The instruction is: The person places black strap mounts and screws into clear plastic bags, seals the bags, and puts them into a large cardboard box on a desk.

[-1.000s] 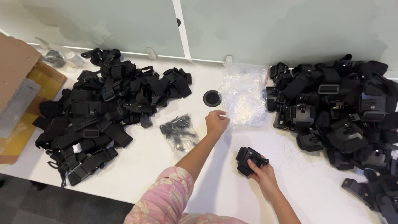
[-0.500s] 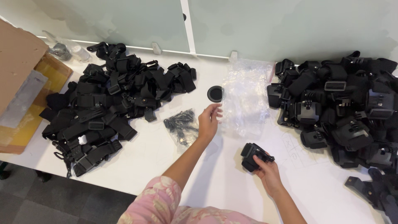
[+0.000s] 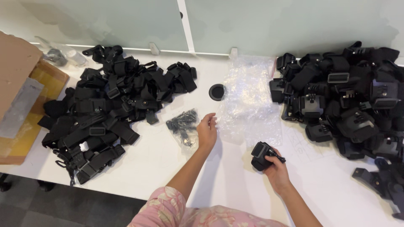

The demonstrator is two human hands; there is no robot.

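black mount (image 3: 261,155) in right hand (image 3: 276,172), left hand (image 3: 207,132) open.

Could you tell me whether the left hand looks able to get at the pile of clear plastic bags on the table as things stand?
Probably yes. The left hand is empty and hovers right beside the clear plastic bags, with only bare white table between them and nothing blocking.
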